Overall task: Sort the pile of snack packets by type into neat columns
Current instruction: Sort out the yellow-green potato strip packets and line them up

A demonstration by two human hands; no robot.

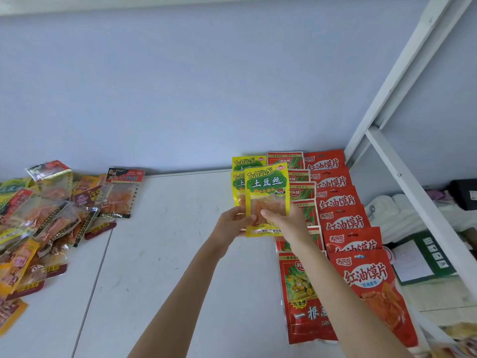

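The sorting is looking well under way but far from finished. Taking the white table [165, 254] as the landmark: along its right-hand side two columns are already lying in overlapping rows, the red chip packets [361, 275] nearest the table's right edge and the red-and-green packets [304, 293] just inside them, each running from the wall end of the table toward the near end. A third column, of yellow packets [244, 164], is only just starting at the wall end, immediately left of the red-and-green one; two seem to be lying there, though the held packet is hiding most of them, so the count is uncertain. At the table's left end the unsorted pile [46, 223] is sitting in a loose, jumbled heap, and it is holding many packets of several kinds, so most of the work is remaining.

The yellow TuDouSi packet [267, 200] is being held over the wall end of the table, above the start of the yellow column. Its long axis is running along the column, from near end to wall end, with a slight lean to the right; its printed header is pointing toward the wall and its bottom seal toward the person, face up.

The left hand [232, 223] is pinching the packet's lower left edge, fingers curled under it and thumb on top. The right hand [281, 220] is gripping the lower right part, thumb pressing on the clear window, fingers tucked behind.
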